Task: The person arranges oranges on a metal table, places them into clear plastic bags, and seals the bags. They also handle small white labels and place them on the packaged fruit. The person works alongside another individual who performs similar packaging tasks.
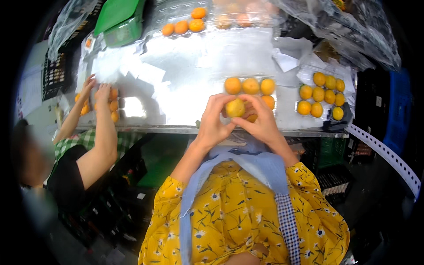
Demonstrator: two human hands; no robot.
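Observation:
Between my left hand and my right hand I hold a yellow-orange citrus fruit, with the fingers of both hands curled round its sides. It is held over the near edge of the metal table, in front of a clear plastic tray. In that tray lie several orange citrus fruits, three of them in the far row. My hands hide part of the tray's near side, where another fruit shows below my right fingers.
A second clear tray with several yellow-orange fruits sits to the right. At the left, a co-worker's hands are over more fruit. Oranges in trays and a green-lidded tub stand at the back; plastic wrap lies back right.

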